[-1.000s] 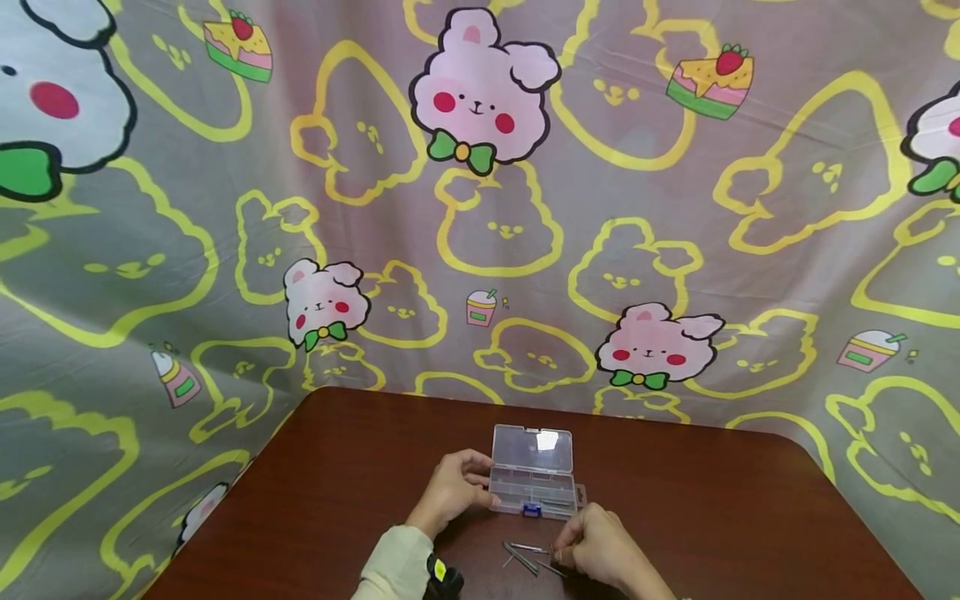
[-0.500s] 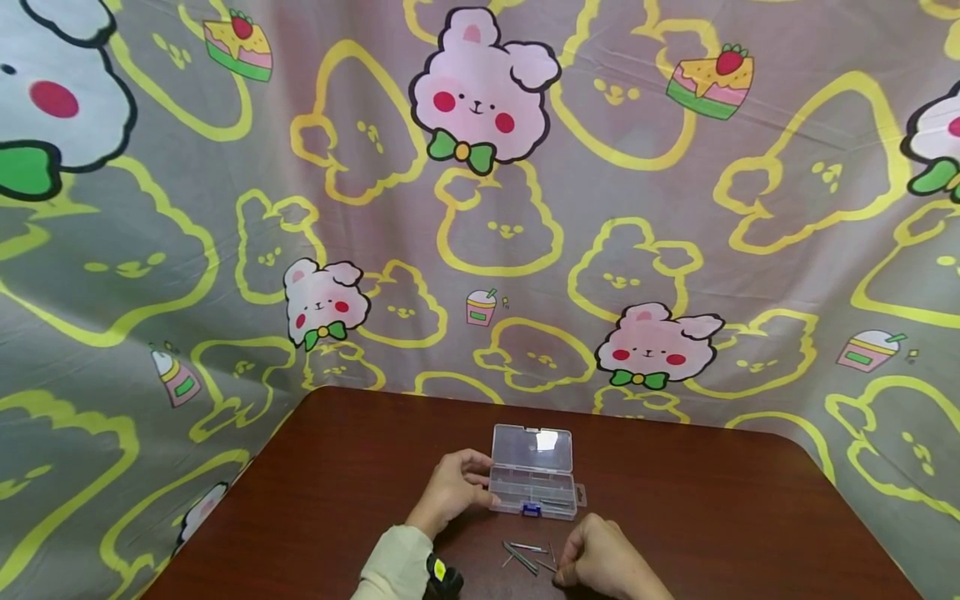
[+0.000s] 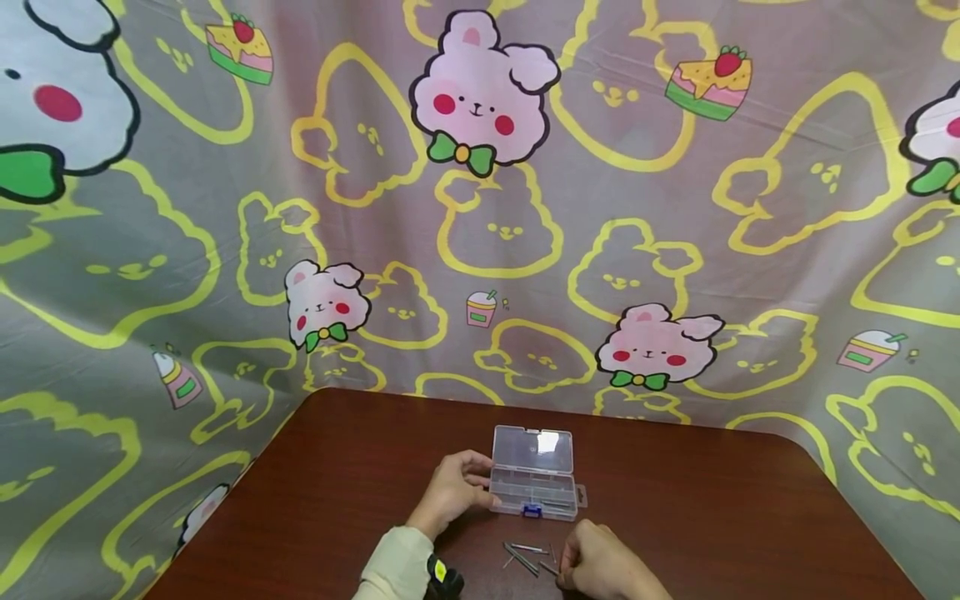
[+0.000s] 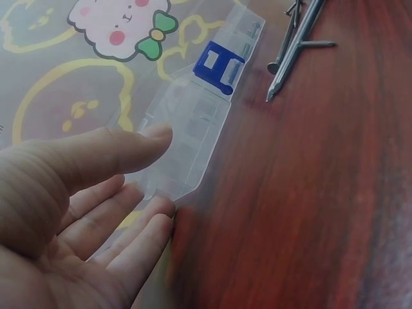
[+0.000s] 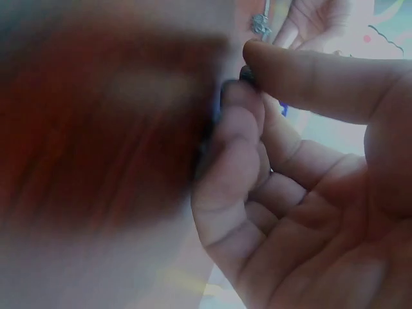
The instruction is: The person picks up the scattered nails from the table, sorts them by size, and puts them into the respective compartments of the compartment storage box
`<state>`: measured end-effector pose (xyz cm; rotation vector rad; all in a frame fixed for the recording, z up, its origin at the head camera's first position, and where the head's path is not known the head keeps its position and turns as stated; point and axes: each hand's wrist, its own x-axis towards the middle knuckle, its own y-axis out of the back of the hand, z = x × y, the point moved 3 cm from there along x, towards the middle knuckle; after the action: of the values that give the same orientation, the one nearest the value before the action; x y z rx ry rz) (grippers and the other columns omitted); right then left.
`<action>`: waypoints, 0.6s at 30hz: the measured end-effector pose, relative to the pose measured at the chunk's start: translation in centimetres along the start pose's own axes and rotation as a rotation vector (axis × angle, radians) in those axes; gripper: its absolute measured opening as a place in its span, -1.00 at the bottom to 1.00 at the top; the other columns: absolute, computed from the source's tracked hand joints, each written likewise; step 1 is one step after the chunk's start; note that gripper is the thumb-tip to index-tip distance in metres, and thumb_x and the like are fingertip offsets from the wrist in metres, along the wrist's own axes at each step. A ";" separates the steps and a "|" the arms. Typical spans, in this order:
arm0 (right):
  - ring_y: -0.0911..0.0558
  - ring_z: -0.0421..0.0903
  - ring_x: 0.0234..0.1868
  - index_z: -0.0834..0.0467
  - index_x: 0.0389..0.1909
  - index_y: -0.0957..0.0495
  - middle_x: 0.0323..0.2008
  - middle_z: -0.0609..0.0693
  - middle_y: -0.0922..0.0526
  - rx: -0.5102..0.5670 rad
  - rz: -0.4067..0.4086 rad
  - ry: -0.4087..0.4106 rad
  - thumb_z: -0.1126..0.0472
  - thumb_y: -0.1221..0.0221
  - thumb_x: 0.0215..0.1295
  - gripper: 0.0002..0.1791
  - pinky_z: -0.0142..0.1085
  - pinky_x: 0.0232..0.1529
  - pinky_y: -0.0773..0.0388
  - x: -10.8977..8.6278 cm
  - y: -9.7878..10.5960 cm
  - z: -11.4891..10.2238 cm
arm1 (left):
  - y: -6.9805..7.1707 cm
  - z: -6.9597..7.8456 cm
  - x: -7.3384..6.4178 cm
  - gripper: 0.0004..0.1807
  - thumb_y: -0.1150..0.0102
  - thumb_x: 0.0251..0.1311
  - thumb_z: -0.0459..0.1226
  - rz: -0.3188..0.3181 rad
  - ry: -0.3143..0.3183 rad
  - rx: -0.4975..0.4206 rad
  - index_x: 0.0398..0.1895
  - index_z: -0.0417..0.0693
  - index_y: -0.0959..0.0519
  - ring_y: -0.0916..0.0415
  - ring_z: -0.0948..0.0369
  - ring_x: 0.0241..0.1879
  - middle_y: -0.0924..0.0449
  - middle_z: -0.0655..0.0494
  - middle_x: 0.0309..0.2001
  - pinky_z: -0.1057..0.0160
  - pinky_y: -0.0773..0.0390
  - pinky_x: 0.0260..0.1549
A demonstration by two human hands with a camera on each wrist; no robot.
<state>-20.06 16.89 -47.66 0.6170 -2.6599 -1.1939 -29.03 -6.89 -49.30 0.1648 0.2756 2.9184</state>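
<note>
"So, where is the nail (image 3: 549,569) being handled?"

"At the right hand (image 3: 602,560): thumb and forefinger pinch its end, in front of the box. Whether it touches the table, I can't tell."

"And the other nails (image 4: 295,51)?"

"Several lie loose on the table (image 3: 360,500), just left of that hand. At least 1 metal piece shows in the box (image 3: 510,507), front right compartment."

"How far along, then?"

"Partway, I'd judge: some metal inside, the pinched nail and several more outside. I can't count them exactly."

"What about the left hand (image 3: 452,492)?"

"Fingers fairly straight, resting at the box's left end, seemingly to steady it."

"The lid (image 3: 525,450)?"

"Raised at the back, with the blue latch (image 4: 219,66) undone in front. Beyond the table hangs a patterned cloth (image 3: 408,242)."
</note>
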 end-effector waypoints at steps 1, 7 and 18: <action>-0.45 -0.28 -0.59 0.03 -0.69 -0.62 -0.69 -0.27 -0.54 0.006 -0.002 0.005 0.36 -0.40 -0.04 -0.77 -0.30 -0.51 -0.43 0.0 0.1 0.0 | 0.0 0.0 0.0 -0.40 -0.58 -0.30 -0.60 -0.002 0.000 -0.002 -0.05 -0.35 -0.59 -0.66 -0.02 -0.19 -0.68 -0.15 -0.13 0.14 -0.67 -0.36; -0.46 -0.27 -0.64 0.13 -0.64 -0.61 -0.70 -0.19 -0.53 0.189 -0.014 0.021 0.43 -0.30 -0.01 -0.84 -0.38 -0.63 -0.43 0.3 0.6 0.2 | 0.0 0.0 0.0 -0.39 -0.58 -0.31 -0.61 -0.008 -0.004 -0.012 -0.04 -0.37 -0.59 -0.66 -0.05 -0.19 -0.68 -0.18 -0.13 0.14 -0.67 -0.36; -0.56 -0.12 -0.53 0.47 -0.32 -0.64 -0.52 0.04 -0.63 0.599 -0.001 -0.047 0.41 -0.28 0.23 -0.86 -0.32 -0.53 -0.57 1.5 1.6 2.1 | -0.1 -0.1 0.1 -0.38 -0.57 -0.33 -0.64 -0.009 -0.011 -0.027 -0.04 -0.38 -0.59 -0.66 -0.05 -0.19 -0.68 -0.19 -0.13 0.15 -0.67 -0.36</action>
<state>-22.55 18.56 -47.91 0.6675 -3.0546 -0.3907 -29.15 -6.78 -49.41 0.1754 0.2337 2.9096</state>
